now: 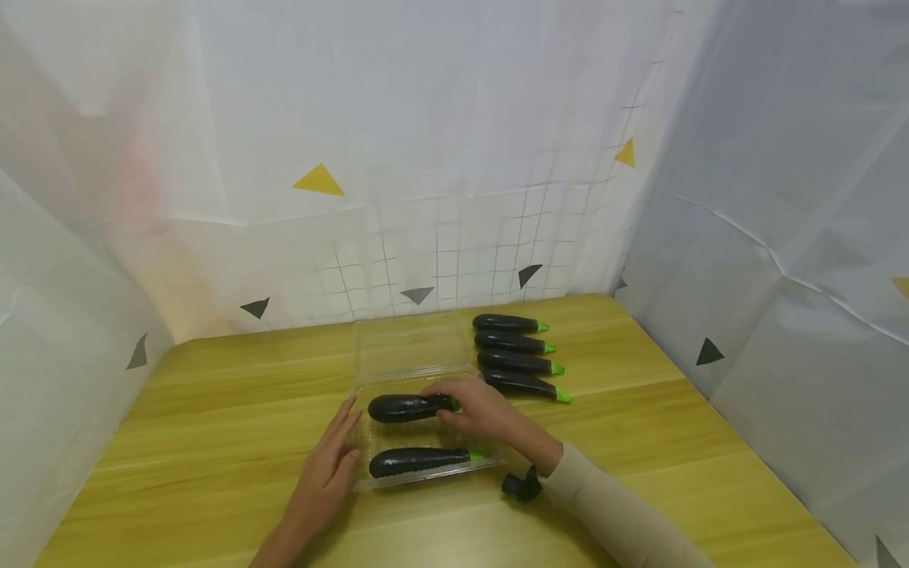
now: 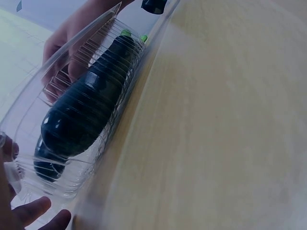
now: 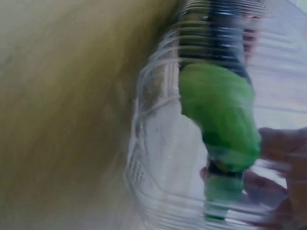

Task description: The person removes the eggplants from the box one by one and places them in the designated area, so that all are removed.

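Observation:
A clear plastic clamshell box (image 1: 394,433) lies on the table with its lid folded back. My right hand (image 1: 477,406) reaches into it and grips a dark eggplant (image 1: 399,409) near its stem end, on the box's far side. Along the near wall lies a second eggplant (image 1: 419,461), its green stem pointing right. My left hand (image 1: 321,476) rests against the box's left side, fingers extended; in the left wrist view its fingertips (image 2: 36,211) show beside the ribbed wall. Through the clear plastic, the right wrist view shows a large green stem cap (image 3: 218,112), partly blurred.
Behind the box, the transparent lid (image 1: 412,347) lies flat on the wooden table (image 1: 234,418). To its right, several eggplants (image 1: 514,362) lie in a stack of rows, stems to the right. A small black device (image 1: 521,484) is at my right wrist. White sheeting (image 1: 440,118) encloses the table.

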Motion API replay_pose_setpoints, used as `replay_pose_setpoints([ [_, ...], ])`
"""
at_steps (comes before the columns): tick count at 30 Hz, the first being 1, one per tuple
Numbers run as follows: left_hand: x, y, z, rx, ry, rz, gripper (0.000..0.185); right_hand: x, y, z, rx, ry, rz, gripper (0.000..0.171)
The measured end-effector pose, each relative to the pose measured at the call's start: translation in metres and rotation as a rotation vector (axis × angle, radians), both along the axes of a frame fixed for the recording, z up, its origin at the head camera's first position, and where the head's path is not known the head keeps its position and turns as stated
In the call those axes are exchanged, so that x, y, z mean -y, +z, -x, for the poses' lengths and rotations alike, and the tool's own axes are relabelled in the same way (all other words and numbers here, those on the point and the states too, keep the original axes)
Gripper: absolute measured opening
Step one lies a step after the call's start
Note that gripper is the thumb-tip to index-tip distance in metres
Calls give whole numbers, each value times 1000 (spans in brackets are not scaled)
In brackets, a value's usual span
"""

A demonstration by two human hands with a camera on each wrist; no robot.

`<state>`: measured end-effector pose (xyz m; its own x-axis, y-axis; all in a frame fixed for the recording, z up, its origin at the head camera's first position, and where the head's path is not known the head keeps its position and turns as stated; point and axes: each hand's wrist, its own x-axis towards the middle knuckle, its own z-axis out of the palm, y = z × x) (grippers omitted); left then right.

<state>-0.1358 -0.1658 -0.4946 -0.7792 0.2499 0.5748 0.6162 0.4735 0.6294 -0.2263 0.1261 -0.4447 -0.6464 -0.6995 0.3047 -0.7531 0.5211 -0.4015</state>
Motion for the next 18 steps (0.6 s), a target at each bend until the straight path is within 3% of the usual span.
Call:
replay_pose_setpoints([
  [18,0,1,-1,-8,6,-6,64,-13,11,-5,-5,-14,97,41],
])
